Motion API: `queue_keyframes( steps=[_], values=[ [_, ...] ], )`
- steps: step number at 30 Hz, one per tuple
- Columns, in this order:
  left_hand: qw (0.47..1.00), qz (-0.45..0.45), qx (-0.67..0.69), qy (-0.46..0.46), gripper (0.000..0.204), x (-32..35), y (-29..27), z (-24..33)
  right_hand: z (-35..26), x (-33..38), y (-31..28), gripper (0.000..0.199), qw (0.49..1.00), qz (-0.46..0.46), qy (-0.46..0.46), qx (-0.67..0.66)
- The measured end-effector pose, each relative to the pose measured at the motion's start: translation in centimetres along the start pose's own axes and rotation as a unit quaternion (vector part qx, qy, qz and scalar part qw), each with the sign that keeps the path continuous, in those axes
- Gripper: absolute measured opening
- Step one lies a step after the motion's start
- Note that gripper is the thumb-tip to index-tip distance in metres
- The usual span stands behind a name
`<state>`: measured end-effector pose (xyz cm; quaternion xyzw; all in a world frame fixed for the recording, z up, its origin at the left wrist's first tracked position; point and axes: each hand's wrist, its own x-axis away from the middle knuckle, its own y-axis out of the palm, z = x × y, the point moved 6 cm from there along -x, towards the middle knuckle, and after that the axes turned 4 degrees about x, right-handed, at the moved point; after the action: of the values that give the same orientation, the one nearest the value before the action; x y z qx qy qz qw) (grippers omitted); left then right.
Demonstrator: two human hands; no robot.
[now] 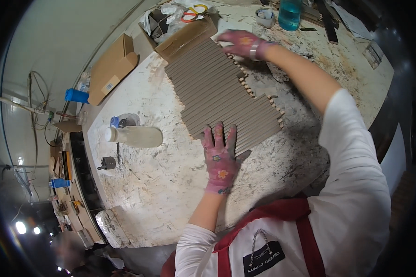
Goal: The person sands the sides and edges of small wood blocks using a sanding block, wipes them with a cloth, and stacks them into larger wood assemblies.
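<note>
worn, glue-stained surface [171, 184] fills frame centre. on it: ribbed grey slat mat [226, 97] centre, white bottle [134, 136] lying left, cardboard box [185, 39] top, blue-liquid bottle [290, 14] top right.

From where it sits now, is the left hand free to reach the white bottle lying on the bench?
Probably yes. The left hand rests flat on the near edge of the ribbed panel, holding nothing. The white bottle lies on its side to that hand's left, with only bare, stained benchtop between them.

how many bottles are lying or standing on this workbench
2: a white plastic bottle lying on its side left of the left hand, and a blue-liquid bottle standing at the far edge. Others may be hidden.
</note>
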<state>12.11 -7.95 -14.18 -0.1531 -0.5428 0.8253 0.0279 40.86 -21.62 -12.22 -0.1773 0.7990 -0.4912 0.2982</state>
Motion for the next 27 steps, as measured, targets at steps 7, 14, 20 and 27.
queue_keyframes(
  steps=[7, 14, 20, 27],
  values=[
    [1.000, -0.005, -0.004, 0.013, 0.079, 0.1, 0.1, 0.5, 0.8, 16.2, -1.2, 0.057, 0.979, -0.198, 0.043, -0.031],
    [0.999, 0.004, -0.027, 0.028, 0.080, 0.3, 0.0, 0.5, 1.5, 18.9, 3.9, 0.062, 0.986, -0.073, -0.076, 0.133],
    [0.999, 0.015, -0.034, 0.017, 0.083, 1.0, -0.1, -0.1, 0.0, 18.3, -6.8, 0.054, 0.992, 0.077, 0.034, -0.094],
    [0.994, 0.050, 0.055, 0.075, 0.081, 2.8, -1.4, -1.9, -13.9, 20.4, -2.6, 0.041, 0.497, -0.102, 0.149, -0.849]
  ],
)
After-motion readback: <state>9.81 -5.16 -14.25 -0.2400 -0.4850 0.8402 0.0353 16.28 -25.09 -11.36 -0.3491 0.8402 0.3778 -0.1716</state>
